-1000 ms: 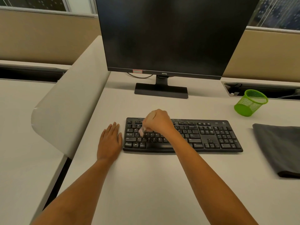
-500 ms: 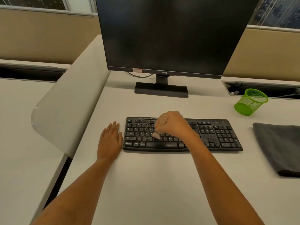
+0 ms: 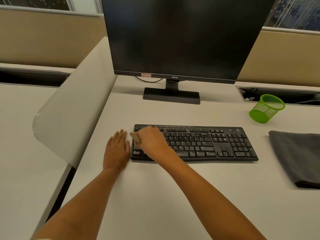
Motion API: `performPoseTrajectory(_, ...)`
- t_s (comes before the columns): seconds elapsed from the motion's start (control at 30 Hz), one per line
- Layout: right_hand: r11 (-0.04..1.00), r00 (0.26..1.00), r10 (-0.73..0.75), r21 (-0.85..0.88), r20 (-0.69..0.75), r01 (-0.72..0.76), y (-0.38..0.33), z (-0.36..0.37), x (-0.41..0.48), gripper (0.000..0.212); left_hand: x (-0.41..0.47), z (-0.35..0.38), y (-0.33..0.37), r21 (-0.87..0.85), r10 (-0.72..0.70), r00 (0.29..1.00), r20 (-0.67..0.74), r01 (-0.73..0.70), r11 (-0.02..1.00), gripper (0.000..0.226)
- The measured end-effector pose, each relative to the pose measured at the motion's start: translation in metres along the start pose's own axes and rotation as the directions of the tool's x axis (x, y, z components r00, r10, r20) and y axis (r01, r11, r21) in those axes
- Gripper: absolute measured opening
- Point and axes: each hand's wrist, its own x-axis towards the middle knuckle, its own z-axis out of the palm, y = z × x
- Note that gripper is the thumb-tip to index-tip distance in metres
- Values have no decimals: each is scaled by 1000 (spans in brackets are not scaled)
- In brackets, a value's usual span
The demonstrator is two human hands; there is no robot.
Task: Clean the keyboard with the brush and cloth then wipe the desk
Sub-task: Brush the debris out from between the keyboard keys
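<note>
Over keyboard [image 3: 207, 144] left end, right hand [image 3: 152, 142] gripping brush [image 3: 135, 136]

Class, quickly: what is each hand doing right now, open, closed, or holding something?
Left hand: open, flat on the desk beside the keyboard.
Right hand: fingers closed around the brush over the keyboard's left end.

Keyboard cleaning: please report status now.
Right hand shut on brush, over keyboard left end. Left hand flat on desk. Cloth unused. Nothing obstructing.
</note>
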Motion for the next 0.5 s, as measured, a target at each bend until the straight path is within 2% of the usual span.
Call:
performPoseTrajectory(0.07, 973, 997, 37, 228, -62, -22, 7, 9, 6, 19, 0, 1, -2, 22, 17, 1000, 13, -17, 1000, 47)
performPoseTrajectory(0.1, 924, 992, 93, 378, -81, -55, 10, 13, 8, 20, -1, 0, -3, 21, 25, 999, 26, -25, 999, 48)
performPoseTrajectory(0.17, 747, 962, 227, 661, -149, -74, 13, 18, 5, 16, -1, -1, -2, -5, 20, 999, 33, -20, 1000, 50)
performPoseTrajectory(0.23, 587, 920, 329, 809, -213, -23, 16, 23, 1, 10, -1, -3, 0, -24, 1, 1000, 19, 0, 1000, 57)
performPoseTrajectory(0.3, 591, 914, 336, 806, -227, -17, 19, 27, -6, 7, -1, -3, 0, -14, 4, 1000, 18, -4, 1000, 54)
performPoseTrajectory(0.5, 779, 976, 163, 626, -145, -37, 13, 27, -28, 7, -2, -2, 2, -10, -13, 1000, 9, 13, 1000, 47)
